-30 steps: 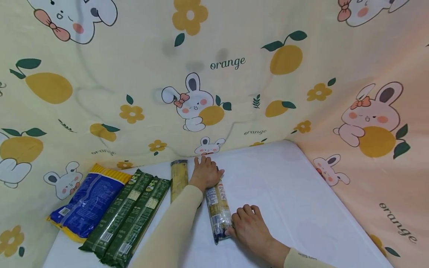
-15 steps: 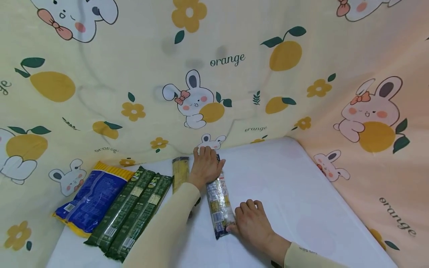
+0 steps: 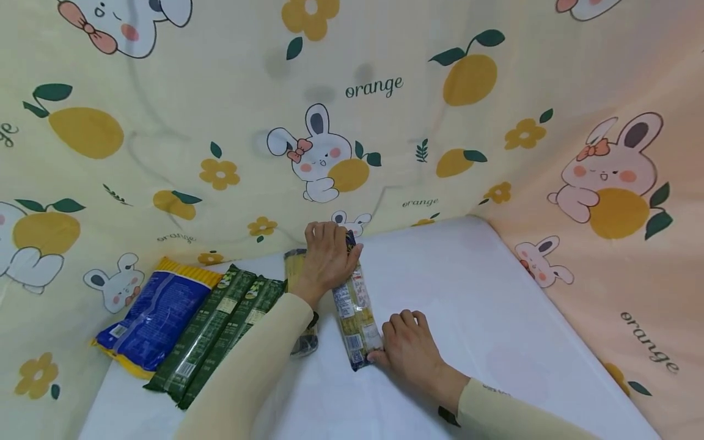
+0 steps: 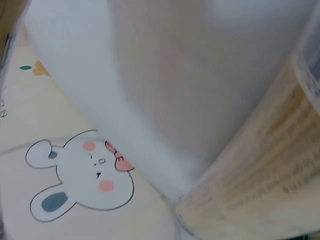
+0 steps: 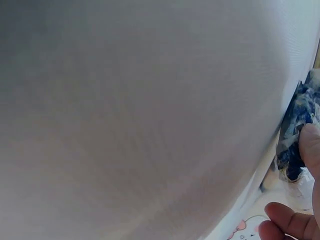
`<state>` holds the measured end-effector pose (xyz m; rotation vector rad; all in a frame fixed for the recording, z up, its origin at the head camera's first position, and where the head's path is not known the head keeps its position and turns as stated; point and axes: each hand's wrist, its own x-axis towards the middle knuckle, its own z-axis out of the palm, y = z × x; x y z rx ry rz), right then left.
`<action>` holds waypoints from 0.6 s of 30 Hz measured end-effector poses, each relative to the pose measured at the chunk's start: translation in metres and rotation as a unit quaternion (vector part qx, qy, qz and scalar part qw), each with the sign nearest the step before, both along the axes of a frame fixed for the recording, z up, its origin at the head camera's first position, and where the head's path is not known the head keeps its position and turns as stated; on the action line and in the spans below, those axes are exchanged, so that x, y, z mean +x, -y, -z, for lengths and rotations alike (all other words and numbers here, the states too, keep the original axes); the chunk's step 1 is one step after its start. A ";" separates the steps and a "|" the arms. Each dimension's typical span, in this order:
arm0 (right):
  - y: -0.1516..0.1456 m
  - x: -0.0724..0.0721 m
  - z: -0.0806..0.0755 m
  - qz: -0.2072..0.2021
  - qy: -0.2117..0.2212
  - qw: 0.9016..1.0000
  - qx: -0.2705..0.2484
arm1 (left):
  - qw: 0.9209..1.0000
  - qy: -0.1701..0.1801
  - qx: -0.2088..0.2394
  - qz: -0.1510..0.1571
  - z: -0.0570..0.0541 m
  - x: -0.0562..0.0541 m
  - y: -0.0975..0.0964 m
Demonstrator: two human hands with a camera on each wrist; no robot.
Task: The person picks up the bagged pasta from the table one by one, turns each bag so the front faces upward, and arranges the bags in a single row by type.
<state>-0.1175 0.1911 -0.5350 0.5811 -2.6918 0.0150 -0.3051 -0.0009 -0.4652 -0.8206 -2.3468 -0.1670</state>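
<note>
A long clear-wrapped pack of dried noodles (image 3: 352,311), with printed labels and dark blue ends, lies tilted on the white table. Its far end is gripped by my left hand (image 3: 330,256), thumb along the right side and fingers over the left. At the near end my right hand (image 3: 412,345) pinches the right corner; in the right wrist view the thumb (image 5: 311,147) presses on the crinkled blue end (image 5: 295,132). A second yellow noodle pack (image 3: 295,266) lies just left, mostly hidden by my left hand and forearm. The left wrist view shows a blurred tan printed wrapper (image 4: 265,175).
Farther left lie two dark green packs (image 3: 206,330) side by side and a blue bag with yellow ends (image 3: 159,318). A printed rabbit-and-orange cloth (image 3: 385,134) stands behind and to the right of the white table (image 3: 467,293).
Both hands keep hold of the noodle pack. Its far end has shifted a little left with my left hand, closer to the second pack. The head view has tilted slightly down.
</note>
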 end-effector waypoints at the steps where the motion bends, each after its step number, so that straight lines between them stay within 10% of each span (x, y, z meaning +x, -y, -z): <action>1: 0.001 -0.002 0.000 -0.002 -0.004 1.000 0.000 | 1.000 -0.017 0.008 0.009 -0.002 0.000 0.003; 11: 0.006 -0.008 -0.005 0.005 0.041 0.999 -0.021 | 0.984 -0.141 0.067 0.087 -0.017 0.003 0.010; 18: 0.013 -0.009 -0.003 0.013 0.100 0.993 -0.056 | 0.989 -0.119 0.045 0.076 -0.023 0.013 0.011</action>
